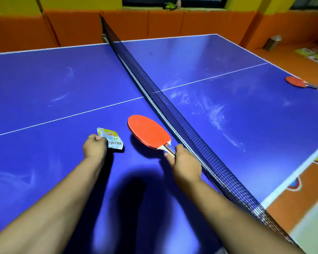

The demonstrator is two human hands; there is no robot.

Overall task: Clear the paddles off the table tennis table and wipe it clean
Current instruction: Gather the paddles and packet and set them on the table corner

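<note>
from the head view, just beyond the curled fingers of our right hand (pixel 184 162), the near paddle (pixel 148 132) hung over the table (pixel 44 79), handle gripped, blade close beside the net (pixel 173 110). we judged a careless swing could snag the mesh. our left hand (pixel 95 148) clutched a wipe packet (pixel 111 138) in curled fingers; it might slip. we counted at least two paddles, the far paddle (pixel 296 81) lying well beyond either hand's fingers; one packet; one net.
</note>
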